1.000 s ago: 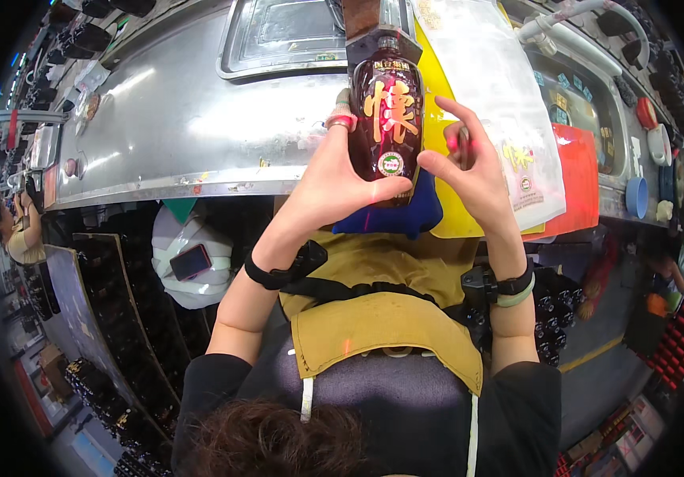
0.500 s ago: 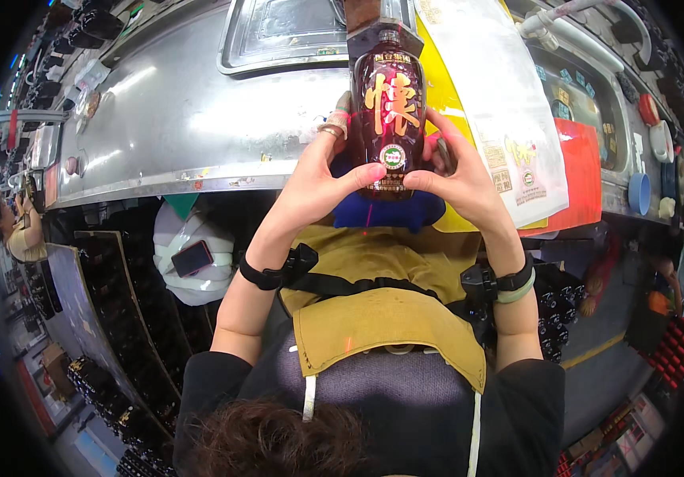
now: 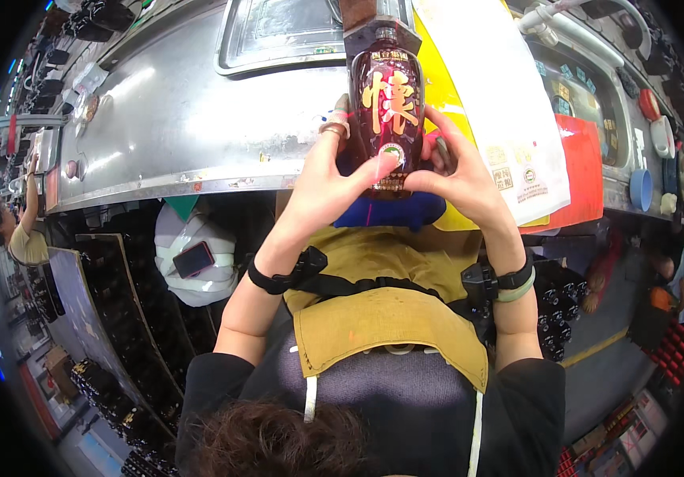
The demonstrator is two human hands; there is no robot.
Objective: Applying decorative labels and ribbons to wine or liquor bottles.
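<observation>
a long, silver metal worktable [image 3: 199, 127] spans the view, its front edge running just ahead of a person's mustard apron [image 3: 390, 322]. right of centre, a large white plastic sheet with small gold prints [image 3: 489, 95] overlaps a glossy yellow sheet [image 3: 455, 213] and a flat red-orange sheet [image 3: 582, 171]; their near edges reach past the table's front edge. a shallow rectangular metal tray [image 3: 278, 44] lies toward the back, well apart from both hands. the dark red glossy bottle with gold lettering [image 3: 396, 83] is at the centre, neck pointing away, base near the front edge, above a deep blue cloth [image 3: 394, 213]; its exact tilt i cannot tell. the left hand [image 3: 328, 176] holds its left side, thumb across the lower front; a broad stretch of metal extends leftward from there. the right hand [image 3: 469, 179] cups the right side, close beside the white sheet, leaving narrow room.
</observation>
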